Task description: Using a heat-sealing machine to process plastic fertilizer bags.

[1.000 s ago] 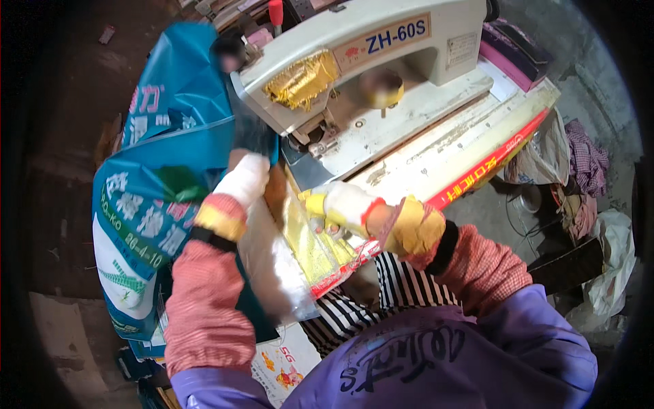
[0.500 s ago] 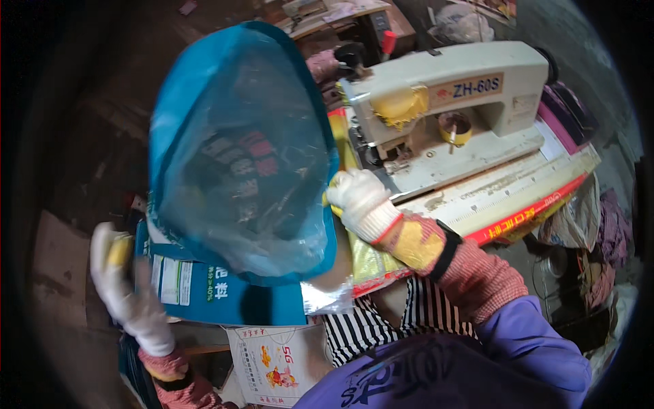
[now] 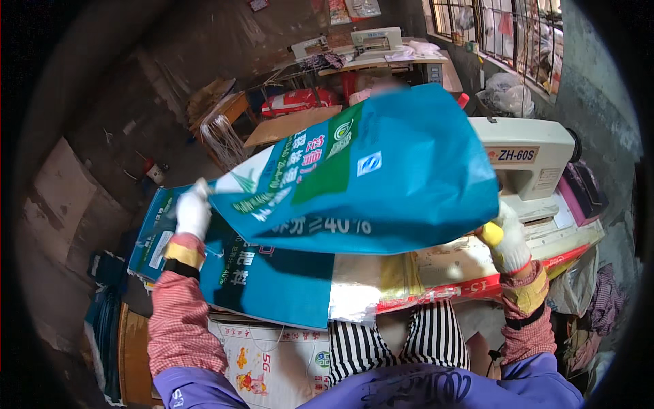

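A large teal woven sack (image 3: 381, 177) with printed panels is held spread out and lifted in front of me. My left hand (image 3: 193, 213), in a white glove, grips its left corner. My right hand (image 3: 509, 240), also gloved, grips its lower right edge near the white sewing machine (image 3: 528, 167). Under the lifted sack lies another teal sack (image 3: 272, 279) with a silvery inner flap, resting flat on the stack and my lap.
The sewing machine's table (image 3: 477, 273) with a red and yellow strip runs along the right. A white printed bag (image 3: 272, 354) lies by my striped trousers. Another sewing machine (image 3: 371, 41), wooden benches and cloth piles stand at the back. Clothing heaps sit far right.
The teal sack has been swung from a bunched, upright hang into a wide spread. My left hand rose from low at the left to grip its corner; the view tilted up.
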The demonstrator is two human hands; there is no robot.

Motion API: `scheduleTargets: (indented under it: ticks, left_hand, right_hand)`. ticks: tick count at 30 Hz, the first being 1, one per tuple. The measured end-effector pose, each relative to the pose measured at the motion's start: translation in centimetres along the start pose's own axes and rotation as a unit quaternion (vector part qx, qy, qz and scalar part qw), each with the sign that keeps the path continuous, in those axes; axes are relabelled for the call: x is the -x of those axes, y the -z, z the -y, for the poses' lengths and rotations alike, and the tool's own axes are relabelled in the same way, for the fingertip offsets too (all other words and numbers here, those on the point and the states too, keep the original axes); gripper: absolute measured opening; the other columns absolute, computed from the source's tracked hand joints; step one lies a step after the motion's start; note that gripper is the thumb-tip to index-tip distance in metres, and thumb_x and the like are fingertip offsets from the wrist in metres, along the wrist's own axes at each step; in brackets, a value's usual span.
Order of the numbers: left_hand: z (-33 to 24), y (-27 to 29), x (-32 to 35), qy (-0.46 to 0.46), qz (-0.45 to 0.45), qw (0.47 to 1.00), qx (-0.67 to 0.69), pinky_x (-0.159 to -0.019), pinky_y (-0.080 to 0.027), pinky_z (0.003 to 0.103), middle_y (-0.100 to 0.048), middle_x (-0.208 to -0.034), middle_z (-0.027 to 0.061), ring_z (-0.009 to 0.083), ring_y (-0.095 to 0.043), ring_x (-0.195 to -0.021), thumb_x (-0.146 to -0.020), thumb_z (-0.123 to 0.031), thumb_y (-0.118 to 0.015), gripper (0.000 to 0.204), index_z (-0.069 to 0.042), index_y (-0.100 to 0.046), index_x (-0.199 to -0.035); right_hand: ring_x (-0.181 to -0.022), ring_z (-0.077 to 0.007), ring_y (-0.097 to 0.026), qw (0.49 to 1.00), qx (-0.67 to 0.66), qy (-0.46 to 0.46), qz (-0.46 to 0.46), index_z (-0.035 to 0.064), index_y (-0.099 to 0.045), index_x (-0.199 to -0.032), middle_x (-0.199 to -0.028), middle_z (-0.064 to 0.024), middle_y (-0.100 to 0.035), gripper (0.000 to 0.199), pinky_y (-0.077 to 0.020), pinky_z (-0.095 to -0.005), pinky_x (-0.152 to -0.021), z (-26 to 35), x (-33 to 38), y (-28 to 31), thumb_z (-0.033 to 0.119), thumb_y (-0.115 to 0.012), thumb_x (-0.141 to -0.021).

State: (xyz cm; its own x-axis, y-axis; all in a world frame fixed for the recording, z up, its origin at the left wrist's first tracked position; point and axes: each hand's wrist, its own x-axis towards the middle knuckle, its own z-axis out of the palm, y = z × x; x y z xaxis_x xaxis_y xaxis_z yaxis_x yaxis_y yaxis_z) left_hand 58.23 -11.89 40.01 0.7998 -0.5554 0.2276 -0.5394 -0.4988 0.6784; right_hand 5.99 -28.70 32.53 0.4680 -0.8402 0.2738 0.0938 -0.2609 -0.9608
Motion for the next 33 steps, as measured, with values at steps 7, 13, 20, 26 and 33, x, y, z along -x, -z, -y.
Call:
scheduleTargets:
  ticks: [7, 13, 20, 26, 33]
  left_hand:
    - [-4.7, 8.1, 8.0, -0.451, -0.371, 0.745, -0.322, -0.089, -0.044, 0.035, -0.052, -0.127, 0.0162, 0.0306, -0.057, -0.106, -0.074, 0.001, -0.054, 0.040, -0.004, -0.061, -0.113]
    - [9.6, 1.1, 17.8, -0.256, -0.155, 0.824, -0.482, -0.089, -0.044, 0.041, -0.056, -0.121, 0.0090, 0.0321, -0.055, -0.104, -0.069, -0.003, -0.061, 0.048, -0.009, -0.059, -0.116]
    - [23.3, 2.6, 25.0, -0.009, -0.195, 0.978, -0.070, -0.099, -0.038, 0.033, -0.053, -0.122, 0.0142, 0.0229, -0.053, -0.110, -0.065, 0.014, -0.034, 0.059, -0.002, -0.053, -0.119]
    - [30.4, 8.7, 22.9, 0.235, -0.359, 0.695, 0.577, -0.090, -0.038, 0.035, -0.053, -0.117, 0.0142, 0.0269, -0.049, -0.102, -0.084, -0.026, -0.044, 0.046, 0.000, -0.049, -0.122]
    - [25.2, 16.1, 12.4, 0.153, -0.212, 0.864, 0.431, -0.096, -0.038, 0.037, -0.053, -0.121, 0.0187, 0.0292, -0.051, -0.105, -0.088, -0.043, -0.052, 0.060, 0.006, -0.048, -0.122]
  right_hand:
    - [-0.089, -0.0133, -0.056, 0.969, -0.132, 0.147, -0.146, 0.0029, -0.054, -0.110, -0.098, -0.0024, -0.060, 0.052, -0.0452, -0.0275, -0.076, -0.7, 2.1, 2.4, 0.026, -0.079, -0.070]
    - [-0.075, -0.0112, -0.054, 0.988, -0.126, -0.018, -0.089, 0.0037, -0.063, -0.098, -0.087, -0.0004, -0.062, 0.017, -0.0445, -0.0259, -0.070, -5.2, -0.7, -2.1, 0.009, -0.064, -0.081]
    - [-0.072, -0.0101, -0.056, 0.982, -0.028, -0.189, -0.013, 0.0048, -0.067, -0.091, -0.083, -0.0006, -0.063, 0.011, -0.0463, -0.0237, -0.062, -11.0, -1.0, -1.7, 0.005, -0.064, -0.080]
    - [-0.074, -0.0125, -0.060, 0.964, -0.196, -0.178, 0.004, -0.0005, -0.063, -0.099, -0.087, -0.0043, -0.064, 0.018, -0.0526, -0.0278, -0.062, -11.8, 0.2, -0.3, -0.003, -0.058, -0.082]
    - [-0.079, -0.0118, -0.060, 0.989, -0.090, -0.102, 0.050, 0.0005, -0.064, -0.100, -0.091, -0.0048, -0.066, 0.021, -0.0511, -0.0264, -0.069, -10.8, 1.5, -0.9, -0.003, -0.058, -0.081]
